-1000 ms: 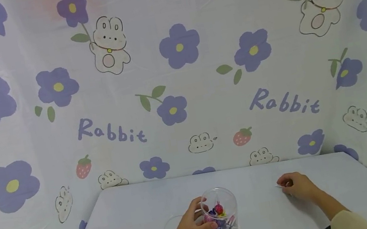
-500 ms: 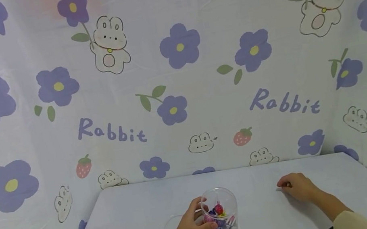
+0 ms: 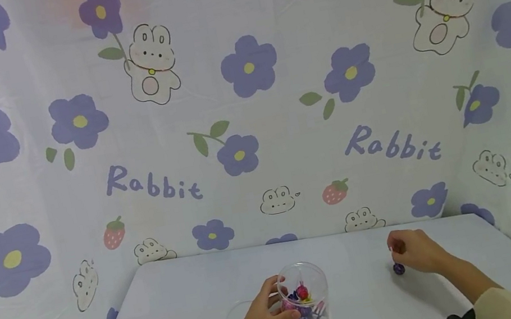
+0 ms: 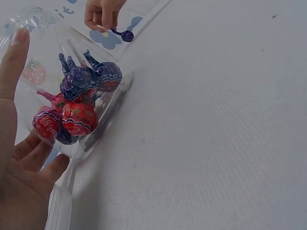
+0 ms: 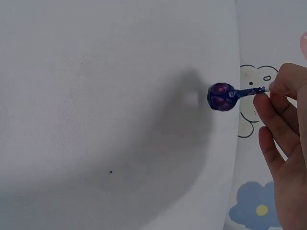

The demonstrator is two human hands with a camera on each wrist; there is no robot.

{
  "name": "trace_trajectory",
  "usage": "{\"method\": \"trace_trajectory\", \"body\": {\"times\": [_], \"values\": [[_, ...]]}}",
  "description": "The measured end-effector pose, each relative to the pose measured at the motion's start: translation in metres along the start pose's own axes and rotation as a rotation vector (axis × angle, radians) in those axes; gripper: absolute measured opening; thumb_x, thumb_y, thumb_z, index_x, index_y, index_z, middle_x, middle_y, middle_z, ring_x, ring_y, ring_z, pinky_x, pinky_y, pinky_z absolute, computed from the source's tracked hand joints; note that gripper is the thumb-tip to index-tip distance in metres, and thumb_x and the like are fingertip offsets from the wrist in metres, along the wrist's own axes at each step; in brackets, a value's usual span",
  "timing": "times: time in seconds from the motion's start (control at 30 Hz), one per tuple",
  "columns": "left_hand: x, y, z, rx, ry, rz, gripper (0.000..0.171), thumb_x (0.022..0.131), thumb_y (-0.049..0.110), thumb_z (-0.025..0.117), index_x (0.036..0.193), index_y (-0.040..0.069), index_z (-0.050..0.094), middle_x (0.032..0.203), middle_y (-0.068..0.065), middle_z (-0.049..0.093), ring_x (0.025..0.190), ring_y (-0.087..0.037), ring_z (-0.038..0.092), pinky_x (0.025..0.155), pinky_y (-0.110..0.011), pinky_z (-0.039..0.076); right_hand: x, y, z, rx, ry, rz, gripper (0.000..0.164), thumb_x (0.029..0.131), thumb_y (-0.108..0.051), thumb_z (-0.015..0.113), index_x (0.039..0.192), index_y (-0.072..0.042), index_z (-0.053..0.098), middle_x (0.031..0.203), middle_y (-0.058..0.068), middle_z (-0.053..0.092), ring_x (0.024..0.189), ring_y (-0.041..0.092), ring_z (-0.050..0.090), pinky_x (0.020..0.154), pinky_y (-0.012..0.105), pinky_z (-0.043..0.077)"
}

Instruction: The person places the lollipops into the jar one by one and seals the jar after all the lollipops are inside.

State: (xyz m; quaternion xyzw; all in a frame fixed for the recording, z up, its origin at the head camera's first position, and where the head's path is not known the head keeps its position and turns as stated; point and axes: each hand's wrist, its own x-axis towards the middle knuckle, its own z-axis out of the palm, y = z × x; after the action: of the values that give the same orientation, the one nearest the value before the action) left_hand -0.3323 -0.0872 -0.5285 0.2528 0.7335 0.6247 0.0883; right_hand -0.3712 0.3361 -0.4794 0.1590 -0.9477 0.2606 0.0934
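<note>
My left hand [image 3: 262, 318] grips a clear round plastic jar [image 3: 324, 307] from its left side, thumb toward the front. The jar has no lid on and stands on the table. Inside it lie several wrapped lollipops [image 4: 79, 120], red, pink and dark blue. Off to the right, my right hand [image 3: 417, 250] pinches the stick of a dark blue lollipop [image 5: 223, 97] between thumb and fingers. Its round head hangs downward, close over the tabletop, as the right wrist view shows. The lollipop is also visible beyond the jar in the left wrist view.
A clear round lid [image 3: 234, 314] lies flat on the white table [image 3: 182, 298], left of the jar and partly behind my left forearm. A curtain [image 3: 279, 121] printed with flowers and rabbits rises behind the table and along both sides.
My right hand has risen slightly and turned, and the dark blue lollipop now hangs in view below its fingers. The left hand and jar stay in place.
</note>
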Motion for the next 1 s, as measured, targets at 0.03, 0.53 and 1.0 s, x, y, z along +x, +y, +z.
{"method": "trace_trajectory", "body": {"times": [0.03,0.53,1.0], "values": [[0.0,0.0,0.0,0.002,0.001,0.0,0.079,0.091,0.025,0.082,0.152,0.005,0.037,0.138,-0.02,0.049,0.138,-0.045,0.047,0.109,-0.05,0.044,0.0,-0.002,-0.003,0.003,0.006,0.0,0.015,0.084,-0.001,0.071,0.088,-0.012,0.061,0.074,-0.005,0.057,0.067,0.014,0.051,0.055,0.027,0.044],[0.001,0.001,-0.002,0.009,-0.015,-0.018,0.079,0.091,0.028,0.083,0.152,0.006,0.038,0.14,-0.022,0.048,0.138,-0.045,0.046,0.109,-0.049,0.044,0.001,-0.013,-0.005,0.585,0.021,0.197,0.013,0.096,-0.001,0.066,0.103,0.008,0.061,0.102,0.015,0.068,0.097,0.027,0.07,0.082,0.031,0.058],[0.003,-0.002,-0.002,0.0,-0.008,-0.021,0.081,0.09,0.029,0.083,0.152,0.004,0.038,0.136,-0.022,0.049,0.137,-0.042,0.048,0.109,-0.049,0.044,0.01,-0.05,-0.002,0.894,-0.002,0.126,0.019,0.098,0.003,0.067,0.109,0.015,0.057,0.109,0.023,0.059,0.098,0.026,0.071,0.089,0.036,0.059]]}}
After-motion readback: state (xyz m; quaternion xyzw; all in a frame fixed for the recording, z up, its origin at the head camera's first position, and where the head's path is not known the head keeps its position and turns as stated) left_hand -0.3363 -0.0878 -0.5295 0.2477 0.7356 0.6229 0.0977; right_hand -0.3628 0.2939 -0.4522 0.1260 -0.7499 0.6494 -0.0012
